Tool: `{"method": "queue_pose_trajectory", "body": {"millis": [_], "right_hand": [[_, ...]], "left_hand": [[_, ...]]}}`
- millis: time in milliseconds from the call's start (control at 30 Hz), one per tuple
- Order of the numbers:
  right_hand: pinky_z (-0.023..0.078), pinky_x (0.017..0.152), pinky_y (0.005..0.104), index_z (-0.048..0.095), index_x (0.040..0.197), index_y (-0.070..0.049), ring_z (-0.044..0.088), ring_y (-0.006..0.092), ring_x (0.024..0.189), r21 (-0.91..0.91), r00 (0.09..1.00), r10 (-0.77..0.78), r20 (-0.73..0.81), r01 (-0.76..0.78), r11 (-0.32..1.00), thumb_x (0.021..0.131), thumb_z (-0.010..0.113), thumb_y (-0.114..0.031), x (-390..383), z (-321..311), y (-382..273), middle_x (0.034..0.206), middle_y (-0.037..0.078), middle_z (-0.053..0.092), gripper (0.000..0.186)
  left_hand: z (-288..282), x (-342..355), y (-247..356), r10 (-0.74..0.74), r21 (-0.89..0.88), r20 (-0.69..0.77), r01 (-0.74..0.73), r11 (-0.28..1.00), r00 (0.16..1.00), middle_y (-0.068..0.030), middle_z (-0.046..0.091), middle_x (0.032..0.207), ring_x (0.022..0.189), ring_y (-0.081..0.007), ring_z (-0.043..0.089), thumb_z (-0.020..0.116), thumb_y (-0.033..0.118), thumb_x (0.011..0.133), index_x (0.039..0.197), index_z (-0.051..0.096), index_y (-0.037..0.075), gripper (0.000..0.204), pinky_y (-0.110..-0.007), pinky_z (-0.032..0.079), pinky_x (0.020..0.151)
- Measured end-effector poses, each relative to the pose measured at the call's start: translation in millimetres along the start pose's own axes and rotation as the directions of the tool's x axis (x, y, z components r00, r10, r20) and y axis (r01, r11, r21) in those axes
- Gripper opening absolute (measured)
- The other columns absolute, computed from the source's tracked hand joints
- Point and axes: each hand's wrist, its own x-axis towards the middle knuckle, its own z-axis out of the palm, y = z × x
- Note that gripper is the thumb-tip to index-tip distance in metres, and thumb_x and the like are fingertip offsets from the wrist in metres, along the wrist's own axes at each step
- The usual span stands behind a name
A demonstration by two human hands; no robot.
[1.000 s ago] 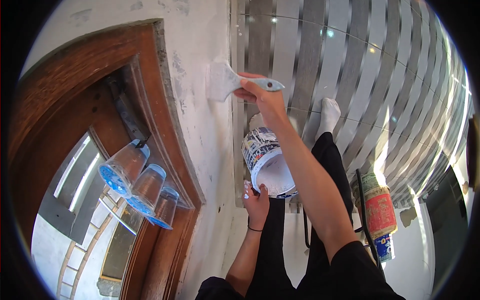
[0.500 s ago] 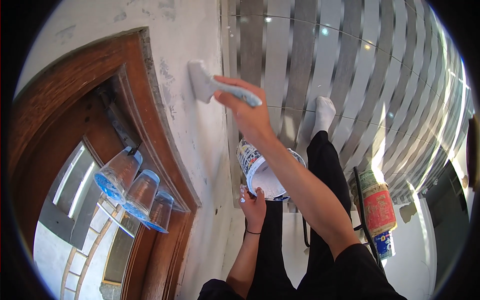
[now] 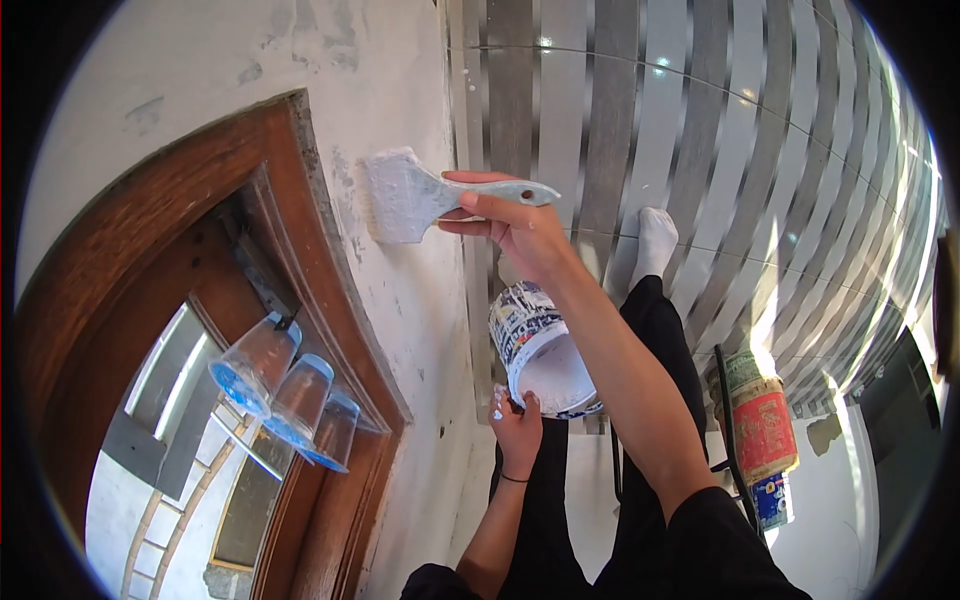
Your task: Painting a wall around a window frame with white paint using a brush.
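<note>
My right hand (image 3: 525,228) is closed around the handle of a wide, paint-coated paintbrush (image 3: 405,195). The brush's broad face is turned toward me, and its bristles reach the patchy white wall (image 3: 405,310) beside the door frame. Lower down, my left hand (image 3: 518,432) grips the near rim of a paint-spattered bucket (image 3: 522,325), fingers outside and thumb at the edge. Whitish paint lies inside the tilted bucket, which my right forearm partly covers. White paint marks the fingers of my left hand.
A brown wooden door frame (image 3: 290,175) with glass stands at left, with clear blue-based cups (image 3: 255,360) near it. Striped tiles (image 3: 600,110) surround my socked foot (image 3: 655,240). At right are a red-and-green bucket (image 3: 763,425) and a black metal bar (image 3: 728,415).
The paintbrush has turned from nearly edge-on to show its broad face, and sits slightly lower and farther left. My left hand keeps its hold on the bucket. The whole view has shifted a little.
</note>
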Motion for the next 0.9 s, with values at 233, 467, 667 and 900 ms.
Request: {"method": "queue_pose_trajectory", "body": {"millis": [233,467,667,900], "right_hand": [[0.057,0.094,0.0433,0.053,0.128,0.010,0.069,0.0297,0.098,-0.055,0.999,0.014,-0.039,-0.017,0.998,0.093,0.061,-0.009,63,-61,13,0.117,0.021,0.065,0.040],[0.058,0.087,0.0338,0.063,0.119,0.006,0.070,0.0221,0.090,-0.269,0.965,-0.129,-0.229,0.064,0.961,0.089,0.066,-0.009,90,-100,20,0.105,0.017,0.070,0.034],[0.055,0.084,0.0277,0.067,0.116,0.002,0.067,0.0148,0.089,-0.457,0.917,-0.263,-0.300,0.105,0.883,0.087,0.069,-0.010,86,-92,26,0.102,0.010,0.070,0.031],[0.048,0.072,0.0225,0.072,0.109,0.000,0.063,0.0089,0.077,-0.517,0.910,-0.364,-0.197,0.219,0.827,0.083,0.072,-0.007,13,3,26,0.086,0.005,0.072,0.027]], "left_hand": [[7,9,1,-0.002,-0.079,-0.152,-0.010,0.997,0.988,-0.0112,0.061,0.079,0.067,-0.0146,0.058,0.063,0.000,0.087,0.092,0.052,-0.005,0.013,-0.029,0.047,0.060],[5,13,16,-0.043,-0.068,-0.115,0.036,0.997,0.992,-0.0114,0.063,0.091,0.083,-0.0156,0.062,0.060,-0.003,0.089,0.101,0.050,-0.004,0.015,-0.028,0.051,0.075],[12,8,18,-0.044,-0.096,-0.134,0.031,0.995,0.990,-0.0124,0.063,0.099,0.089,-0.0154,0.062,0.059,-0.004,0.089,0.102,0.049,-0.003,0.016,-0.028,0.050,0.077],[20,5,8,-0.177,-0.228,-0.072,0.156,0.961,0.982,-0.0102,0.059,0.105,0.094,-0.0148,0.058,0.057,-0.005,0.090,0.107,0.045,-0.002,0.021,-0.029,0.048,0.084]]}}
